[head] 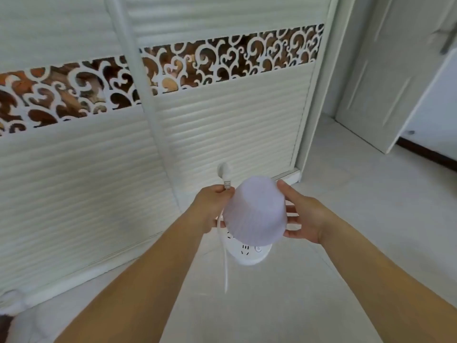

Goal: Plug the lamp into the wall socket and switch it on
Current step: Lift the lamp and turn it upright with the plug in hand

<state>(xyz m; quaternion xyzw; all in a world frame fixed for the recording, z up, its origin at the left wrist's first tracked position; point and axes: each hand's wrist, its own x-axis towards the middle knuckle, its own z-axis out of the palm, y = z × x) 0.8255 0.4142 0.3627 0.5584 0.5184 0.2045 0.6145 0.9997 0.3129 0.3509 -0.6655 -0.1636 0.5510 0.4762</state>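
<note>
A small lamp with a ribbed pale lilac shade (pixel 256 210) is held up in front of me. My right hand (pixel 303 219) cups the right side of the shade. My left hand (pixel 212 206) grips the white plug (pixel 225 175) by its strain relief, and the plug sticks up above my fingers. The white cord (pixel 224 263) hangs down from that hand. Below the shade lies a white socket block (pixel 247 251) with outlet slots and a round button; I cannot tell whether it is the lamp's base or lies on the floor.
A white slatted sliding wardrobe (pixel 222 134) with a brown scroll-pattern band fills the left and centre. A white door (pixel 378 78) stands open at the right. The floor (pixel 358 194) has pale tiles. Something white lies at the bottom left corner (pixel 12 303).
</note>
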